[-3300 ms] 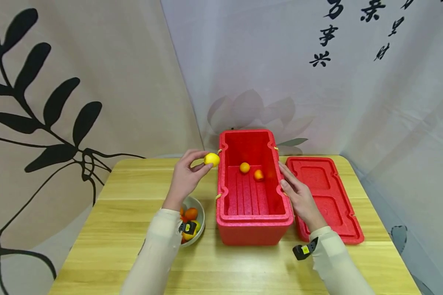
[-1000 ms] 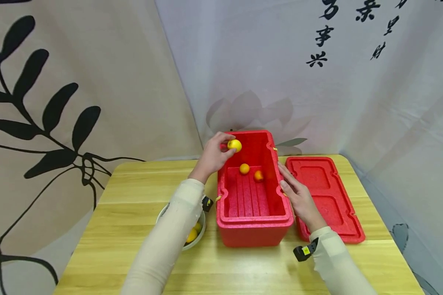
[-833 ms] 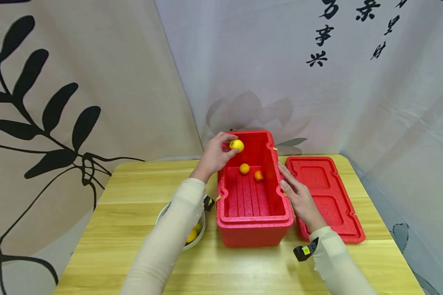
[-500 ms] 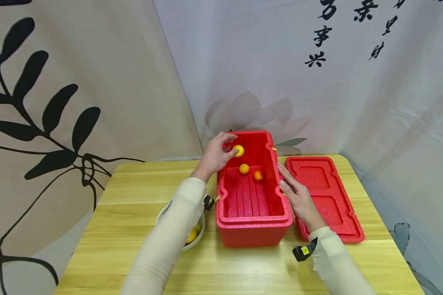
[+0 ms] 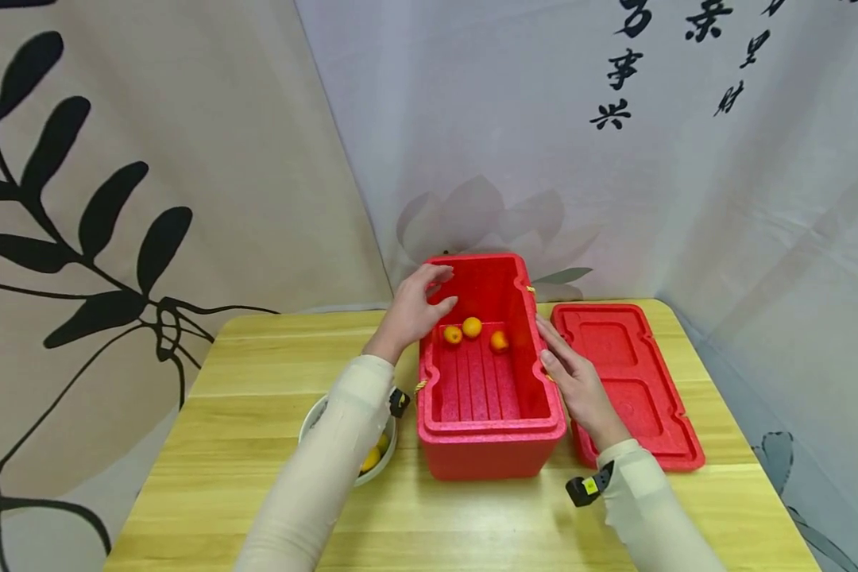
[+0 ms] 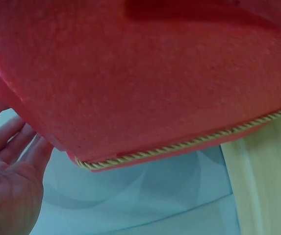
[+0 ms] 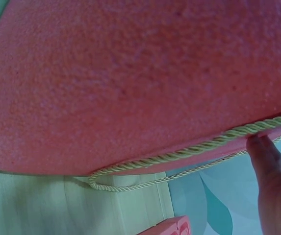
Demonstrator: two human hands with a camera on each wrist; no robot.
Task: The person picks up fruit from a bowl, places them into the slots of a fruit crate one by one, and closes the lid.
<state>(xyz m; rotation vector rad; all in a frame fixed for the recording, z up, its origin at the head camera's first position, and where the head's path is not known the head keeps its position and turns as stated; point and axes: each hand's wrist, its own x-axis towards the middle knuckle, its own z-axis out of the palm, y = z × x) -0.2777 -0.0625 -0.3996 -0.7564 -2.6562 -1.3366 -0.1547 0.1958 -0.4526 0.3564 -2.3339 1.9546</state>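
My left hand (image 5: 409, 314) hangs over the left rim of the red foam box (image 5: 493, 449), thumb and fingers parted with nothing between them. Inside the box, on its ribbed floor, lie a lemon-like yellow fruit (image 5: 453, 334), a round yellow-orange fruit (image 5: 472, 327) and an orange one (image 5: 499, 342). My right hand (image 5: 579, 381) rests against the box's right side with extended fingers. In the right wrist view its fingertips are right at the twisted rope (image 7: 204, 146) under the rim. The left wrist view has the left hand (image 6: 12, 196) beyond the box wall.
The red lid (image 5: 622, 349) lies on the wooden table (image 5: 257, 373), right of the box. At left, a pale bowl (image 5: 392, 457) holding more fruit is partly hidden under my left forearm. A printed curtain (image 5: 472, 119) hangs behind the table.
My left hand carried the yellow fruit from left of the box to over it, then let go. The fruit dropped to the box floor, beside the other two. The right hand stayed put.
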